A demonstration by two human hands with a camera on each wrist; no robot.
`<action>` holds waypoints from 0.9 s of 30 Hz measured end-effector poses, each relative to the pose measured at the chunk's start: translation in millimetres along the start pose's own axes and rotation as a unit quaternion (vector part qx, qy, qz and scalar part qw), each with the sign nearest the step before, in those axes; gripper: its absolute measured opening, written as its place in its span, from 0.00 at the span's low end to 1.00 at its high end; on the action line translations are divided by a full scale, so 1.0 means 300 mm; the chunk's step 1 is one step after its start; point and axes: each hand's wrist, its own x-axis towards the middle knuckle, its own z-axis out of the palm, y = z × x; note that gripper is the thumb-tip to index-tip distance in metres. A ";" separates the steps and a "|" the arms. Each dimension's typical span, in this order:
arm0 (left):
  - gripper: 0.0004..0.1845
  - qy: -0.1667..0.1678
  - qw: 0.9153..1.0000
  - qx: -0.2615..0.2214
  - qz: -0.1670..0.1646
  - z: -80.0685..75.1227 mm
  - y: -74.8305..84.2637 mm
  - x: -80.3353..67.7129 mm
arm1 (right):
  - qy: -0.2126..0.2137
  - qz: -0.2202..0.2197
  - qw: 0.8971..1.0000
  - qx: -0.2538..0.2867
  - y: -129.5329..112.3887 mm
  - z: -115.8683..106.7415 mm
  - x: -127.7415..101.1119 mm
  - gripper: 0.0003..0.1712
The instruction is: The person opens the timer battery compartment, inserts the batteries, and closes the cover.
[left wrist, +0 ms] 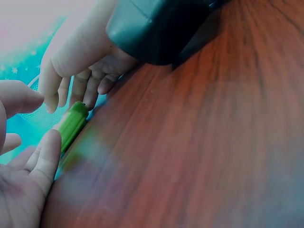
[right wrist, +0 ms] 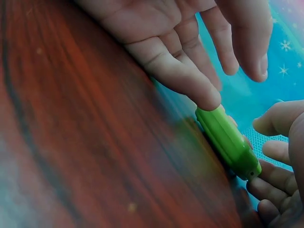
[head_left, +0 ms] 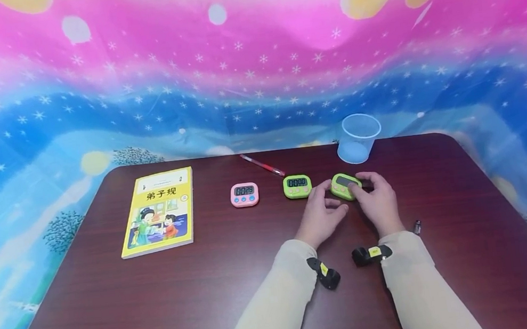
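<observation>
A green timer [head_left: 343, 184] stands tilted on the dark wooden table [head_left: 236, 274], right of centre. My right hand [head_left: 367, 186] grips its right side, fingers curled behind it and thumb on its front. My left hand [head_left: 330, 200] lies relaxed at its left edge, with one fingertip touching it. In the left wrist view the green timer [left wrist: 73, 124] shows edge-on between my left hand [left wrist: 28, 175] below and my right hand [left wrist: 76, 61] above. In the right wrist view a straight finger of my left hand [right wrist: 180, 42] touches the end of the green timer [right wrist: 228, 140], and my right hand [right wrist: 280, 156] curls round its far end.
A second green timer [head_left: 297, 186] and a pink timer [head_left: 245, 195] stand to the left. Farther left lies a yellow book [head_left: 158, 211]. A red pen [head_left: 262, 165] and a clear plastic cup [head_left: 357, 137] sit at the back edge. A small metal object [head_left: 417, 226] lies by my right sleeve.
</observation>
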 end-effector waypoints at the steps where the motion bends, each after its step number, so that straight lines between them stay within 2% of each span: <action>1: 0.39 0.001 1.000 0.006 -0.003 -0.005 -0.001 0.001 | 0.001 0.001 1.000 -0.002 0.000 0.005 0.003 0.23; 4: 0.40 -0.003 1.000 0.020 -0.013 -0.018 -0.003 0.007 | 0.007 0.004 1.000 -0.009 -0.004 0.017 0.005 0.23; 8: 0.39 -0.006 1.000 0.017 -0.017 -0.034 -0.011 0.009 | 0.001 0.017 1.000 -0.011 -0.005 0.021 -0.009 0.23; 11: 0.38 -0.019 1.000 0.019 -0.002 -0.039 -0.020 0.004 | -0.005 0.020 1.000 -0.005 0.001 0.013 -0.033 0.23; 14: 0.38 -0.036 0.998 0.047 0.020 -0.035 -0.026 -0.006 | -0.005 0.013 1.000 0.008 0.012 0.001 -0.068 0.22; 17: 0.39 -0.042 0.996 0.070 0.026 -0.025 -0.028 -0.020 | 0.003 0.017 0.999 0.044 0.023 -0.009 -0.108 0.20; 19: 0.38 -0.036 0.997 0.068 0.019 -0.016 -0.029 -0.029 | 0.015 0.025 0.996 0.089 0.028 -0.016 -0.133 0.18; 23: 0.38 -0.018 0.999 0.049 0.010 -0.009 -0.022 -0.048 | 0.038 0.038 0.984 0.172 0.025 -0.031 -0.175 0.15; 27: 0.37 -0.019 0.998 0.053 0.026 -0.031 -0.019 -0.076 | 0.034 0.055 0.974 0.216 0.005 -0.038 -0.211 0.15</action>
